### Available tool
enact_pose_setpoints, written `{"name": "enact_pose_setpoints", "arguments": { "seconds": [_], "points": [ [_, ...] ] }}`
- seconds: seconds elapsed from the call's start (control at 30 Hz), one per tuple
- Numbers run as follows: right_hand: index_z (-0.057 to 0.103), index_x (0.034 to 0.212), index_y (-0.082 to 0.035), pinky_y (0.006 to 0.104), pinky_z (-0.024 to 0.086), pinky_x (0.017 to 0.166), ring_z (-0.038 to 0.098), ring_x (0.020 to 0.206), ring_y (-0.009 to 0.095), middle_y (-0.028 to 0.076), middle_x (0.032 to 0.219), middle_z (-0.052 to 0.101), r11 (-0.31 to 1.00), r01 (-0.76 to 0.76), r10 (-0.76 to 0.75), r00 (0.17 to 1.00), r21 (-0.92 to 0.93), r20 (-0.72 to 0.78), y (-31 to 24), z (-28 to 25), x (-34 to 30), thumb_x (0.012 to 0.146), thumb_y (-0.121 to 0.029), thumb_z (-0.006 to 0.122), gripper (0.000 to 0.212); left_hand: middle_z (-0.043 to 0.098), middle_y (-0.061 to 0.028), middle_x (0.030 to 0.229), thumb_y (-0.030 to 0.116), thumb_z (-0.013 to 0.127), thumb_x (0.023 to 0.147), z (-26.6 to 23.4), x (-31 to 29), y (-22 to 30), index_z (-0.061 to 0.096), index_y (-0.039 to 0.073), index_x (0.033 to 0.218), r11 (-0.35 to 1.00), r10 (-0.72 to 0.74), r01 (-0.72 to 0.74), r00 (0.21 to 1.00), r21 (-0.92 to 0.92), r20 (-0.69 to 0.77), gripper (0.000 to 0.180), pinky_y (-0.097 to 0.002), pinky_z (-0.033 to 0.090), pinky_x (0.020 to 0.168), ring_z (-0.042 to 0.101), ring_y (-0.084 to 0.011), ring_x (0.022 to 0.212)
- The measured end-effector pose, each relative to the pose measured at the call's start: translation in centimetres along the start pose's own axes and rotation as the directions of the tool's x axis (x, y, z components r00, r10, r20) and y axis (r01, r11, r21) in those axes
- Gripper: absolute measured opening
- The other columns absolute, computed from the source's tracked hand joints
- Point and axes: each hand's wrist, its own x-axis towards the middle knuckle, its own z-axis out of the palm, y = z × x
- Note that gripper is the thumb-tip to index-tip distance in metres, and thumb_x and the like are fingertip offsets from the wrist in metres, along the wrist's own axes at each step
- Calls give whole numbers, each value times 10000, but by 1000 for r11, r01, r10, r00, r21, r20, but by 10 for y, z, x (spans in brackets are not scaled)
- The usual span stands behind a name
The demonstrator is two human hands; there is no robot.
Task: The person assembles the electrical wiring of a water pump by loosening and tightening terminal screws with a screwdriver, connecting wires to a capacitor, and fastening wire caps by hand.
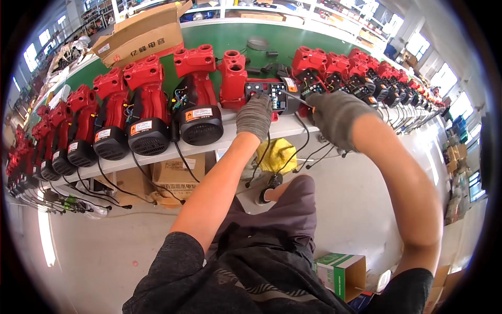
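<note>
A red pump (pixel 232 78) lies on its side on the bench in front of me, its black control box (pixel 282 107) open and facing up. Inside the box a circuit board (pixel 276 95) shows small white and coloured parts. My left hand (pixel 254 116), in a grey knit glove, grips the box's near left part, with its fingertips partly hidden over the board. In my gloved right hand (pixel 337 118) is a screwdriver (pixel 299 99), held from the right at a low slant. Its thin shaft reaches over the box, and the tip is near the board; contact is hard to tell.
More red-and-black pumps (pixel 149 104) line the bench on both sides, their black cables (pixel 180 157) hanging over the front edge. Behind stand an open cardboard box (pixel 141 36) and a round metal tin (pixel 258 43) on the green top (pixel 225 34). A yellow bag (pixel 280 155) lies below.
</note>
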Motion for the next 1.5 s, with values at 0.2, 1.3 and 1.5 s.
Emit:
{"name": "enact_pose_setpoints", "arguments": {
  "seconds": [0.2, 1.3, 1.5],
  "points": [
    [502, 1376, -50, 297, 494, 633, 558, 653, 158, 70, 791, 590, 224, 283, 257, 906, 933, -337, 27, 123, -19, 1013, -142, 524, 375, 641, -119, 868, 134, 559, 1001, -69, -29, 3, 621, 91, 1260, 922, -35, 35, 999, -386, 9, 270, -316, 511, 606, 607, -186, 607],
    [666, 1016, -2, 292, 488, 512, 590, 519, 144, 87, 805, 707, -417, 162, 215, 974, 894, -76, -58, 188, 138, 962, -193, 675, 199, 690, -145, 983, 104, 650, 939, -50, -44, -18, 619, 9, 1167, 995, -102, 102, 995, 7, 2, 249, -345, 560, 671, 669, -240, 730],
    [646, 996, 13, 278, 473, 449, 560, 469, 124, 92, 783, 692, -583, 166, 177, 981, 795, -76, -55, 195, 135, 970, -202, 674, 218, 688, -94, 972, 112, 527, 1028, -66, -38, -2, 593, 15, 1127, 565, -484, 613, 788, -552, 381, 153, -224, 485, 466, 618, -85, 637]
  ]
}}
